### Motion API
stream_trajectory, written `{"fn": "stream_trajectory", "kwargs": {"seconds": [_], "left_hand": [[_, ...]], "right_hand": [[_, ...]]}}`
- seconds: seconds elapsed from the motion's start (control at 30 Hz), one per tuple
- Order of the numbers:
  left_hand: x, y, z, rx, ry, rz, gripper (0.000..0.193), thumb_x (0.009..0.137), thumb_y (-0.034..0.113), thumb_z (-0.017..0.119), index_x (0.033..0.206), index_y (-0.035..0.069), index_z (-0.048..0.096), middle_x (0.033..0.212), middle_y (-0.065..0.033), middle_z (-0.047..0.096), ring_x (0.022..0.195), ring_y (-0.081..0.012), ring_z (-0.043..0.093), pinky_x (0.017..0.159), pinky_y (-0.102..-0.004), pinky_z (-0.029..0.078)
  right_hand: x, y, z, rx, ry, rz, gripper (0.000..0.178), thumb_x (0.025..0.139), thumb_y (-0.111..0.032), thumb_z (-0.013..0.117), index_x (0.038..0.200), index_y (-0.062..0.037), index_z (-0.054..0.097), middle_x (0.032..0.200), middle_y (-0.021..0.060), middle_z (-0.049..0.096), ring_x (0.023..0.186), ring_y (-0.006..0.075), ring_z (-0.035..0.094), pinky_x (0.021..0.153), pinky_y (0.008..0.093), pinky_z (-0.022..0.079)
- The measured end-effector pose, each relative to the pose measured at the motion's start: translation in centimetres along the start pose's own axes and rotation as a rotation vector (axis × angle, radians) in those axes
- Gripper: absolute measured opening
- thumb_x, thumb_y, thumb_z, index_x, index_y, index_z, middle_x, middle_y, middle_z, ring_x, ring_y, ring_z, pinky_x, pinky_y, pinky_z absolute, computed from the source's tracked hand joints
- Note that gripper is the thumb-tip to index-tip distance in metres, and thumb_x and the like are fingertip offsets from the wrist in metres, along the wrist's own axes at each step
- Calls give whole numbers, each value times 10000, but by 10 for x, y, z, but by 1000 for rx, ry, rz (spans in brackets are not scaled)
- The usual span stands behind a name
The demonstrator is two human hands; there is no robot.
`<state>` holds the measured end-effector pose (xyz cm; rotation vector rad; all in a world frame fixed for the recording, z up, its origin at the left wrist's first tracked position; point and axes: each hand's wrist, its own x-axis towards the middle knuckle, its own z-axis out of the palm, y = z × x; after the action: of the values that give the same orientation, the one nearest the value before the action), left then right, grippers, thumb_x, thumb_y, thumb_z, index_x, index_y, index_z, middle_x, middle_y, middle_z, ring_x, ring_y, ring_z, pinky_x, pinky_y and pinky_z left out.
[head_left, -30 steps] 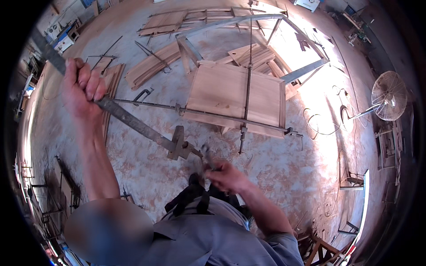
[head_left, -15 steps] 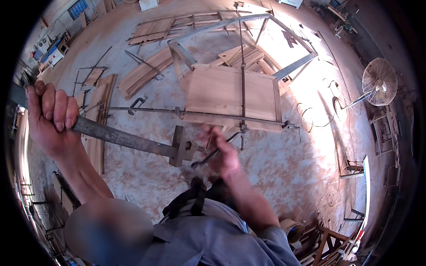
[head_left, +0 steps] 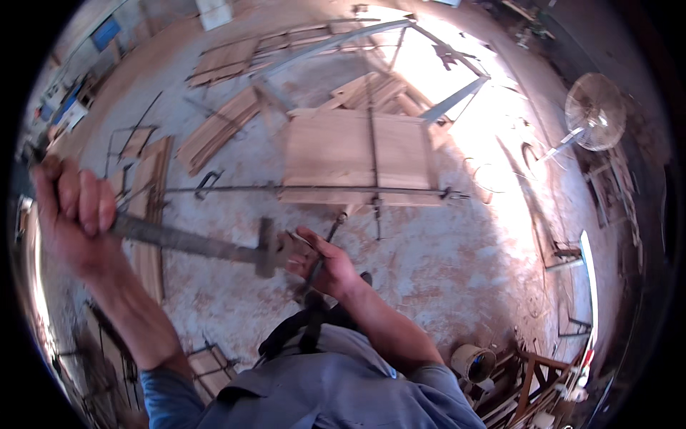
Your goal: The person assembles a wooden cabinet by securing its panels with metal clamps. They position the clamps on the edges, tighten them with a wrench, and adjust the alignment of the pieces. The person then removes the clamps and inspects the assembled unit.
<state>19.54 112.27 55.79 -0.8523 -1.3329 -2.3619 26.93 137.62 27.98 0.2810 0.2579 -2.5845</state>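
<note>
My left hand [head_left: 75, 207] is closed around a long metal bar clamp [head_left: 186, 239], raised at the left side and sloping down to the right. The clamp's block-like head [head_left: 266, 247] lies near the middle. Just right of that head is my right hand [head_left: 325, 264], its fingers stretched and slightly blurred. A thin turning handle [head_left: 334, 229] with a knobbed end crosses by its palm; the fingers look loose around it, not wrapped. Beyond the hands, a pale wooden panel [head_left: 329, 154] lies with bar clamps across it.
Stacked boards [head_left: 218, 132] and a small C-clamp [head_left: 207, 182] lie on the floor at left. A metal frame [head_left: 454, 100] stands behind the panel. At right are a round fan [head_left: 594, 112] and, lower down, a bucket [head_left: 473, 362] beside scrap wood.
The view has shifted, so the floor things sit further left. My right hand has moved left and closer to me, and the thin handle has swung to a steeper angle. My left hand keeps its grip.
</note>
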Motion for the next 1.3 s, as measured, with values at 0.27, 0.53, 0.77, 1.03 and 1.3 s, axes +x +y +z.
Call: {"fn": "stream_trajectory", "kwargs": {"seconds": [0.27,0.53,0.77,1.03,1.3], "left_hand": [[2,14,-9,291,240,35,193,1041,212,387,942,65,465,585,49,256,412,-32,199,360,-188,217],[-10,-3,25,262,349,-13,239,1034,279,410,927,77,481,577,54,248,416,-33,208,351,-203,208],[-8,16,46,190,183,-36,278,1032,324,399,894,95,477,564,55,275,399,-51,226,353,-224,237],[-16,15,52,253,233,-38,277,1034,322,385,903,99,483,555,48,285,385,-63,218,344,-236,235],[-17,41,82,291,489,-28,524,1014,508,301,1166,67,539,556,52,279,394,-65,244,331,-242,232]], "right_hand": [[-52,-22,-15,-222,-125,186,518,922,-366,573,1351,-127,406,1228,161,617,1149,326,556,958,429,430],[-16,-11,-7,-84,-126,-63,454,979,-378,460,1330,-93,422,1320,144,549,1210,341,523,1008,509,406],[-39,0,4,-365,213,105,518,981,-434,451,1299,-24,452,1218,147,604,906,252,625,666,393,496],[-40,20,18,-298,98,198,223,976,-248,528,1090,-57,549,999,153,690,599,163,592,406,250,355],[-1,65,-10,-1202,132,-37,145,943,-147,545,1022,-51,619,820,38,666,503,82,512,418,246,379]]}}
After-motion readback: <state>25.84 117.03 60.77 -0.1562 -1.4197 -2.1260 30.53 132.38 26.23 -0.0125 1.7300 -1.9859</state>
